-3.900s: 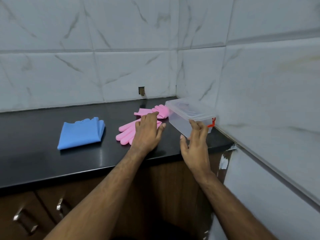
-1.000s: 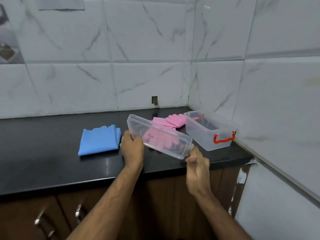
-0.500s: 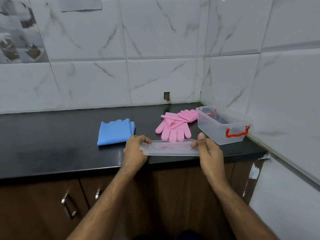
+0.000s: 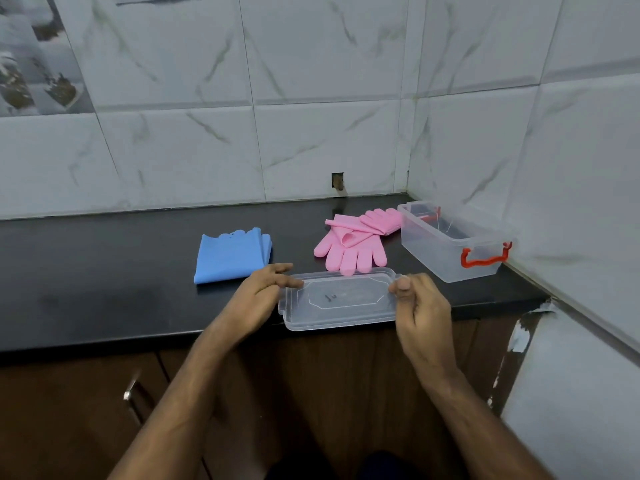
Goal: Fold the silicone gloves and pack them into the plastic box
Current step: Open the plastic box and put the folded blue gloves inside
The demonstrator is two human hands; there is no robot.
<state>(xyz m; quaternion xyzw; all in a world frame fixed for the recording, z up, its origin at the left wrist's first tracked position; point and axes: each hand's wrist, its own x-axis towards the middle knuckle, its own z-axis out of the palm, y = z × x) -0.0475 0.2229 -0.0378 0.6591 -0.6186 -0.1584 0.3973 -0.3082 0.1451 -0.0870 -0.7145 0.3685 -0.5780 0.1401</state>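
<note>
Two pink silicone gloves lie overlapping on the black counter, fingers pointing toward me, one cuff folded over. The clear plastic box with a red handle stands uncovered in the right corner, just right of the gloves. Its clear lid lies flat at the counter's front edge, touching the glove fingertips. My left hand has its fingers on the lid's left end. My right hand pinches the lid's right end with the thumb on top.
A blue folded silicone piece with a scalloped edge lies left of the gloves. Tiled walls close off the back and right side. Brown cabinet doors with metal handles are below the counter.
The lid came off the box, was carried left and toward me in both hands, and now lies flat on the counter's front edge. The view has shifted left and down.
</note>
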